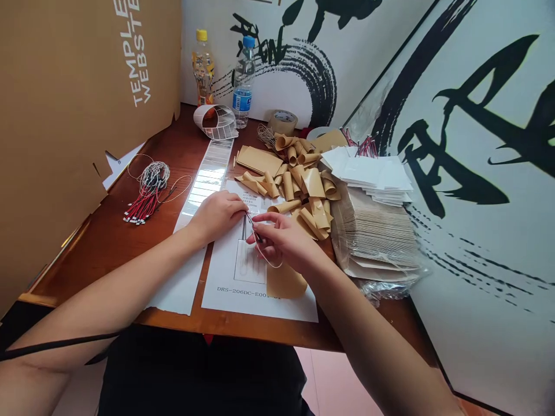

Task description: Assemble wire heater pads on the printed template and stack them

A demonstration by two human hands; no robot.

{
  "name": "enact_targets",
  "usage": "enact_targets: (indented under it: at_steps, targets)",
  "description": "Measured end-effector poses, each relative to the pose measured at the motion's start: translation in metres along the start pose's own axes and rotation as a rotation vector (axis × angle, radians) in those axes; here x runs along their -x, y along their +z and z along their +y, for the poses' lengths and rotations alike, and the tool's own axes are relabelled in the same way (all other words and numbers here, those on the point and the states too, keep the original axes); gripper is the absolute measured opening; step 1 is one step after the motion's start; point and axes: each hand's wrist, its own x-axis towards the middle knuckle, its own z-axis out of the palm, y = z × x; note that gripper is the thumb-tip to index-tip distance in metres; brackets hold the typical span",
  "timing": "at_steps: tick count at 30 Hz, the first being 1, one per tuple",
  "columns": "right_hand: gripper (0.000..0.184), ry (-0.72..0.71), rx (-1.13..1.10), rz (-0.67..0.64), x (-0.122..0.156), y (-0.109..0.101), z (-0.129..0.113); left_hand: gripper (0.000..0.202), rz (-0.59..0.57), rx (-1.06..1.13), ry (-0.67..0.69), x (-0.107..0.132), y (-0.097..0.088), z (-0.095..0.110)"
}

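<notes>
Over a printed sheet (pixel 221 277) with a line drawing, my left hand (pixel 219 215) has its fingertips closed on one end of a thin cable (pixel 250 218). My right hand (pixel 284 236) pinches the same cable close by. A pale loop of it hangs below the right fingers, and a dark part shows between them. Partly beneath my right hand, a brown paper piece (pixel 286 283) lies on the sheet. To the left is a bundle of cables (pixel 147 193) with red and black leads and white connectors.
A curling label strip (pixel 212 167) runs beside the sheet. Behind my hands lie rolled brown papers (pixel 299 185); at right, a plastic-wrapped cardboard stack (pixel 381 231) carries white cards (pixel 368 173). Two bottles (pixel 243 84) and a tape roll (pixel 282 121) stand behind. A large carton (pixel 87 86) borders the left.
</notes>
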Motion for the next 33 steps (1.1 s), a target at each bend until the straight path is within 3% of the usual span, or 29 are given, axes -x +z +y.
enact_targets:
  at_steps: [4, 11, 14, 23, 33]
  targets:
    - [0.041, -0.067, 0.069, -0.009, 0.004, -0.004, -0.003, 0.023, -0.042, 0.009, 0.020, 0.000, -0.001, -0.003]
    - [0.021, -0.158, 0.230, -0.015, 0.008, -0.006, -0.004, 0.023, -0.086, -0.013, 0.036, 0.002, -0.006, -0.006]
    - [0.021, -0.189, 0.252, -0.055, 0.006, -0.006, -0.001, 0.022, -0.094, -0.010, 0.023, 0.002, -0.007, -0.008]
    - [0.027, -0.353, 0.218, -0.117, 0.020, -0.008, -0.010, 0.027, -0.123, -0.032, 0.065, 0.003, -0.011, -0.006]
    - [0.015, -0.402, 0.064, -0.230, 0.031, -0.012, -0.013, 0.025, -0.150, -0.072, 0.042, 0.005, -0.014, 0.000]
